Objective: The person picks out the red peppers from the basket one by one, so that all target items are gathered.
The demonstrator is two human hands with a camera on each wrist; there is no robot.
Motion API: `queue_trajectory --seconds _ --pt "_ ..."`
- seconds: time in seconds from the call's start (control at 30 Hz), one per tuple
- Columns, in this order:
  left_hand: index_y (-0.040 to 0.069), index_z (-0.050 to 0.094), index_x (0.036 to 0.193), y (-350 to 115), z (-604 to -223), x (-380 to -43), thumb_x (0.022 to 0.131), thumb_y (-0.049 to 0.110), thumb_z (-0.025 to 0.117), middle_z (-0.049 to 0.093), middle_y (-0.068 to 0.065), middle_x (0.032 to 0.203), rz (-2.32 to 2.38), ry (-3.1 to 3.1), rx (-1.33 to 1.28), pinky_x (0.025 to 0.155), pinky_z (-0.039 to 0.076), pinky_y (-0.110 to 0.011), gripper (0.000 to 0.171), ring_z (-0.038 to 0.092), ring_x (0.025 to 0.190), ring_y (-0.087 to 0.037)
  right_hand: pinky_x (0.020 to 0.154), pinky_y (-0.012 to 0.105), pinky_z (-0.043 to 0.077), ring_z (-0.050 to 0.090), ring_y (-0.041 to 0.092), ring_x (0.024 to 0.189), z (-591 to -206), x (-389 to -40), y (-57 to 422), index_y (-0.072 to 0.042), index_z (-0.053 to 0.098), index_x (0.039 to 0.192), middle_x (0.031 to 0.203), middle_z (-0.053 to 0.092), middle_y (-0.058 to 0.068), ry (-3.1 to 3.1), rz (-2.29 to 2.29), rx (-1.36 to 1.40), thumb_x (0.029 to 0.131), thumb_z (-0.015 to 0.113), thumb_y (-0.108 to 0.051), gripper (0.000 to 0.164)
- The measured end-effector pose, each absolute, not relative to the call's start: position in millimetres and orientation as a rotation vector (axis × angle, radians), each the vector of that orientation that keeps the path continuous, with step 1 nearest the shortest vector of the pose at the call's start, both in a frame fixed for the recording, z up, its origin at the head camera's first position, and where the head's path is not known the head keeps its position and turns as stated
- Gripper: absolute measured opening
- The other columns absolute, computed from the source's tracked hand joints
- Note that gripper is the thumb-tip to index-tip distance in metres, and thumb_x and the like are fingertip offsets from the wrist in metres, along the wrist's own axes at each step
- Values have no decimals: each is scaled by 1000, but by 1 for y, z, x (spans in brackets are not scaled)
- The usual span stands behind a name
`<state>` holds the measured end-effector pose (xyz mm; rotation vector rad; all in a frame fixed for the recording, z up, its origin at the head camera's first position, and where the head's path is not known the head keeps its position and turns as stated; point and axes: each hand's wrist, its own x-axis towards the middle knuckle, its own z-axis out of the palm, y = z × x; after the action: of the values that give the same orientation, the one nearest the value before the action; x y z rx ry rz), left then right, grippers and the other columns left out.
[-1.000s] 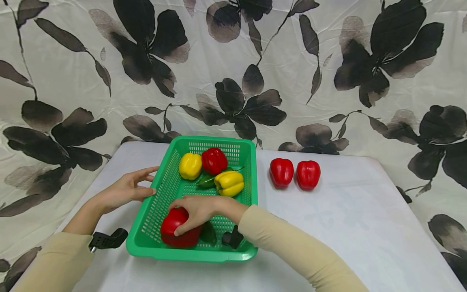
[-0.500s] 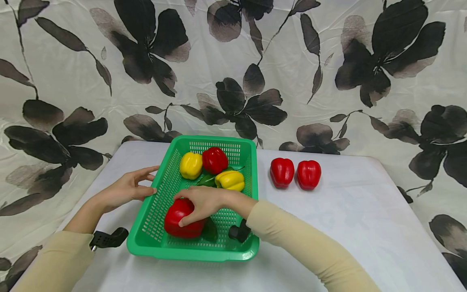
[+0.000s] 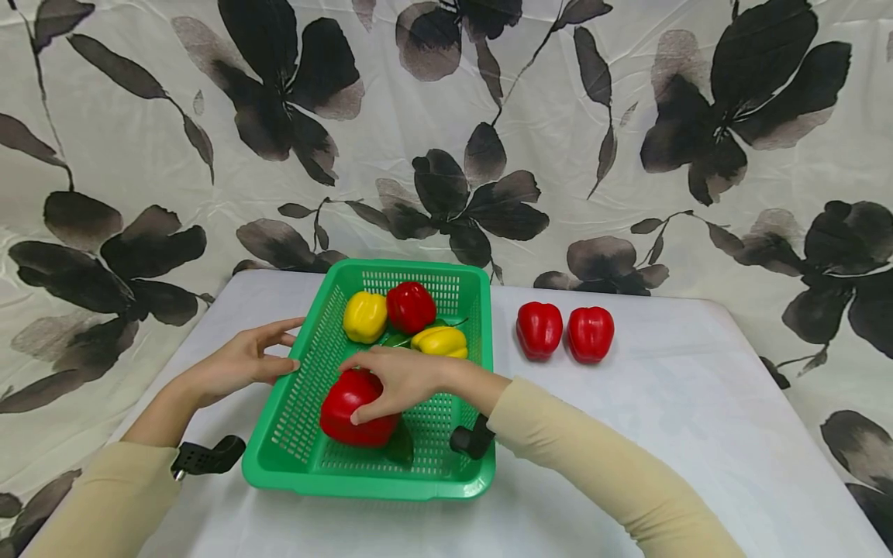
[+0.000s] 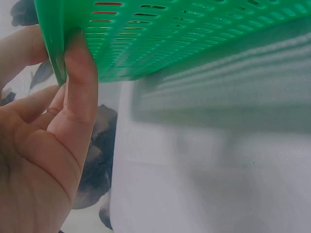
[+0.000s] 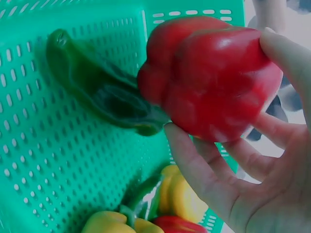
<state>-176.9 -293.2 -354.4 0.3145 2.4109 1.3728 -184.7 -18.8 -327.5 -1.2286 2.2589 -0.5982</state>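
White-topped table [image 3: 628,434]: perforated green plastic basket [image 3: 377,489] stands nearer the left edge, reaching back close to the far edge. Red bell pepper [image 3: 539,331] and second red bell pepper [image 3: 590,335], side by side, near far edge.

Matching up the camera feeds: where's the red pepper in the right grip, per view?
Head: red pepper below mid-height, left of centre, in the right grip.
Left wrist: can't be identified; red slivers show through slots in the green basket, top left, source unclear.
Right wrist: red pepper above mid-height, right of centre.
Shared landmark: the green basket, in all three.
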Motion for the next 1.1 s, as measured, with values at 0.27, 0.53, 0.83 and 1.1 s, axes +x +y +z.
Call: queue_trajectory --seconds 0.27,0.53,0.83,1.1 --pt "7 21 146 -293 -355 -177 87 18 61 41 -25 129 1373 2407 308 76 55 -41 72 64 89 -27 72 14 49 46 10 110 -318 -186 -8 -16 40 135 126 48 1 2312 -675 -1232 80 69 -37 66" --pt "7 21 146 -293 -354 -178 87 19 62 41 -25 129 1371 2407 313 76 55 -41 72 65 87 -27 74 15 49 46 11 109 -311 -189 7 -13 40 134 124 49 1 2330 -765 -1239 80 68 -34 64" --pt "8 20 146 -294 -354 -178 87 19 62 40 -25 130 1373 2403 320 76 55 -39 73 64 87 -26 73 16 50 48 11 105 -310 -187 22 -14 41 135 123 50 1 2353 -862 -1227 80 69 -31 64" --pt "8 20 146 -294 -354 -177 87 20 62 40 -25 130 1370 2404 328 77 54 -40 74 64 89 -25 75 21 52 49 12 105 -310 -186 39 -14 42 132 121 51 0 2351 -962 -1211 78 72 -26 63"
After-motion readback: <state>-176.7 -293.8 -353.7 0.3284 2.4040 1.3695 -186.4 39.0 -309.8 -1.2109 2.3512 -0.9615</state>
